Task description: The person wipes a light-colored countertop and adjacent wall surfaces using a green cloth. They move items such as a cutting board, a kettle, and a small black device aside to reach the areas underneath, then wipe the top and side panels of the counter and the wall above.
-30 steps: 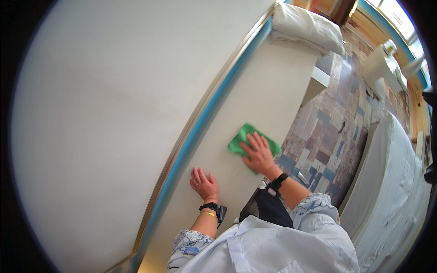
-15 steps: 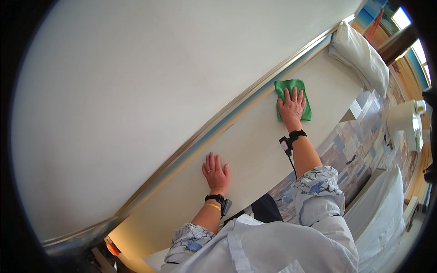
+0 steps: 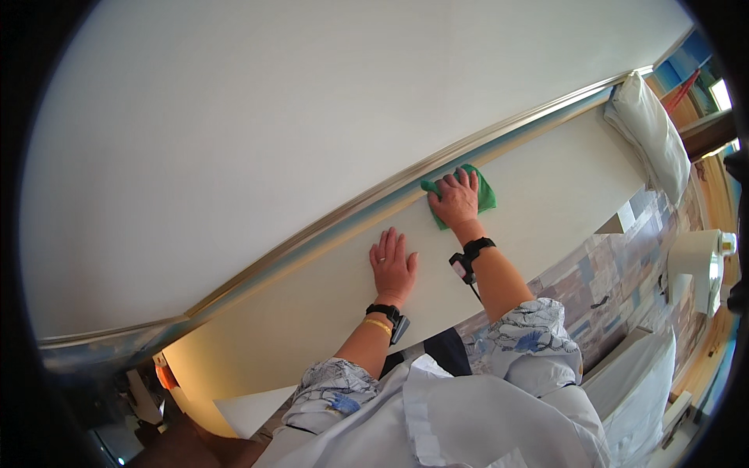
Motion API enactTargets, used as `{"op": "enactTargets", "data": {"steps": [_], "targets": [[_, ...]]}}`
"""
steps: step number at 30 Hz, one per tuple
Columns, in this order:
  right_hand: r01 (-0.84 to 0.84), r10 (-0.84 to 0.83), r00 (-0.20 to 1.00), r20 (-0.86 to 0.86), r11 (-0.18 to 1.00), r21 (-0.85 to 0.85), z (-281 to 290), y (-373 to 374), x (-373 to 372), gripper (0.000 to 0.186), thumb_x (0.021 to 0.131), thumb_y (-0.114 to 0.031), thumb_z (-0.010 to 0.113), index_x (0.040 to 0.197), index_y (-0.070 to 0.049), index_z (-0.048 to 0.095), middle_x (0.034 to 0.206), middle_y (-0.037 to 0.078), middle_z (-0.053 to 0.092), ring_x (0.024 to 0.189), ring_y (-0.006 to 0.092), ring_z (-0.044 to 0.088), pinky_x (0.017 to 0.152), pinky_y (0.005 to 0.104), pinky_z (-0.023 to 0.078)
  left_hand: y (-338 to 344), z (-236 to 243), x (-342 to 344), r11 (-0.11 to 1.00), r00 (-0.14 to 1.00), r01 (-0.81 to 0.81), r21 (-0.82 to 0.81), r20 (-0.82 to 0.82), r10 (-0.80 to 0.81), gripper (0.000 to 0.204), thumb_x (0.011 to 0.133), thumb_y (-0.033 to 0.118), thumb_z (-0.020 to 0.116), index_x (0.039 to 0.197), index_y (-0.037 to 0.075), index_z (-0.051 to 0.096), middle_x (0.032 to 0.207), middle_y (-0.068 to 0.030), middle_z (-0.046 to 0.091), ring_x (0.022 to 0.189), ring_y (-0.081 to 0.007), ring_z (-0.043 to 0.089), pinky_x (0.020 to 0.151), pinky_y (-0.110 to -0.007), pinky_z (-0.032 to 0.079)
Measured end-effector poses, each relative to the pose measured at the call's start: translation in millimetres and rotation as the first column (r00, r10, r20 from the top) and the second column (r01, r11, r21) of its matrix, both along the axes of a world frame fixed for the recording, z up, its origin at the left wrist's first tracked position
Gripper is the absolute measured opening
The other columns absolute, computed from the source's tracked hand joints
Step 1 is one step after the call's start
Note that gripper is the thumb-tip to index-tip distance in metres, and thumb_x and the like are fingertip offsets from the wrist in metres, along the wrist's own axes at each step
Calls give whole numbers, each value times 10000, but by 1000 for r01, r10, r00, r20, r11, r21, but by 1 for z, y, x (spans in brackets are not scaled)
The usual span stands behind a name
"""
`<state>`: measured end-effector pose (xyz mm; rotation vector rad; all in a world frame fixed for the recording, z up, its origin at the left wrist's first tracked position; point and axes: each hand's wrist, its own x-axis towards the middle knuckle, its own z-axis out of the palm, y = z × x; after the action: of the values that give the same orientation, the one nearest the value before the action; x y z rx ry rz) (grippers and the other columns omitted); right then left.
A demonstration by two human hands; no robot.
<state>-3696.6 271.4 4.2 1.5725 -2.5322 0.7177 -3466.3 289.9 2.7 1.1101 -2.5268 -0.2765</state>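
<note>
A long, flat cream-coloured board (image 3: 328, 312) runs slantwise below a white wall. On its far edge, my right hand (image 3: 456, 199) presses a green cloth (image 3: 485, 191), fingers bent over it and partly hiding it. One bunched corner of the cloth sticks out left of the fingers, toward the pale wooden rim. My left hand (image 3: 392, 269) rests palm down on the board to the left, fingers stretched out and nothing in it. A ring shows on one of its fingers.
White folded bedding (image 3: 651, 129) lies at the board's far right end. A wood-patterned floor (image 3: 581, 281) shows at right, with a white stool-like piece (image 3: 690, 265) and a white-covered thing (image 3: 636, 390). The white wall (image 3: 257, 148) rises along the board's far side.
My right hand has drawn the cloth left to the board's far edge, folding it under bent fingers. My left hand has shifted a little right and farther in. The view has turned somewhat.
</note>
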Motion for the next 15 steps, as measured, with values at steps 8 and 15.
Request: {"op": "enactTargets", "data": {"steps": [8,15], "targets": [[-70,69,997,-39,997,-37,-2,-9,67,296,845,-361,631,970,-113,735,1091,77,680,1273,379,494,1155,618,255,-2,-10,-1,993,910,3,116,-411,45,467,905,115,648,1345,29,516,1480,-167,497,1327,-392,482,1153,-538,347],[-23,30,997,-75,996,82,-9,-18,85,331,867,-370,602,1059,-131,729,1144,64,683,1271,377,502,1155,600,266,-1,-6,47,936,857,80,343,-504,112,386,888,10,604,1270,60,594,1384,-146,598,1258,-393,553,1080,-486,439]]}}
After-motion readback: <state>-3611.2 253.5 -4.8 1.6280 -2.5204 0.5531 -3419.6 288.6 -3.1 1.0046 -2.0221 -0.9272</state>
